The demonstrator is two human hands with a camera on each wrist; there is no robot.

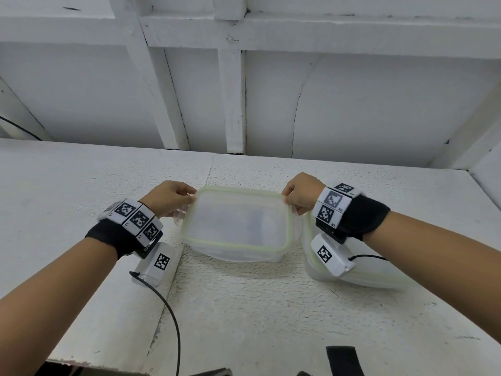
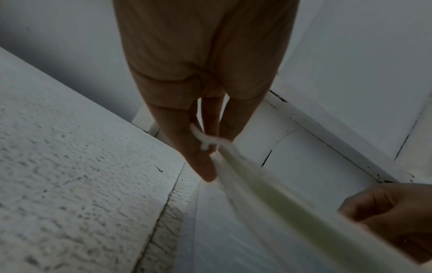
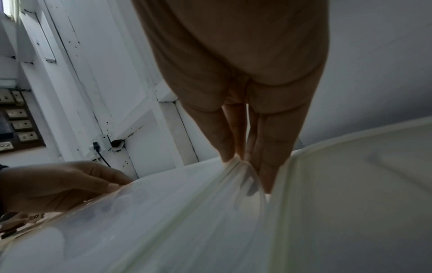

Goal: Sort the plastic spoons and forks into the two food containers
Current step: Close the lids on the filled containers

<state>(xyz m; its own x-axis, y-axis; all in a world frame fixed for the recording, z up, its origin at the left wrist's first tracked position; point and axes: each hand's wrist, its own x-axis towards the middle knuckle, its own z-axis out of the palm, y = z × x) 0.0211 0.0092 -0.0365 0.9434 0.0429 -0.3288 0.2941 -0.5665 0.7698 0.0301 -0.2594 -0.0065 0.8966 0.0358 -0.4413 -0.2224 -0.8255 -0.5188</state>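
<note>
Both hands on one lid [image 1: 238, 221]: translucent, pale green seal around rim, held tilted above the desk [image 1: 244, 308], covering a clear food container [image 1: 244, 255] directly under it. Left hand [image 1: 169, 198] pinching lid's far-left corner, thumb on top, fingers curled below; confirmed in left wrist view, fingertips [image 2: 203, 170] pressed together on the lid edge [image 2: 268, 199], a white clip tab [image 2: 205, 140] of the lid caught between them. Right hand [image 1: 301, 195] pinching lid's far-right corner, same style; right wrist view shows fingertips [image 3: 228, 151] closed onto the rim [image 3: 240, 166]. Second container [image 1: 360, 275] just right of the lid, on the desk, mostly hidden under right wrist; open top seen close up in right wrist view [image 3: 350, 203]. Something grey and blurred visible through the lid, inside the container below; cannot tell if spoons or forks. Wrist bands with black-and-white marker tags [image 1: 135, 218] left of the lid and [image 1: 332, 206] right of it, a white camera box under each wrist. Black cable [image 1: 168, 316] running down the desk from the left box, nearer than the lid. White panelled wall [image 1: 244, 90] behind the lid. Black strap [image 1: 344, 360] at near desk edge, below-right of the lid. Socket panel [image 3: 16, 120] far left in right wrist view.
</note>
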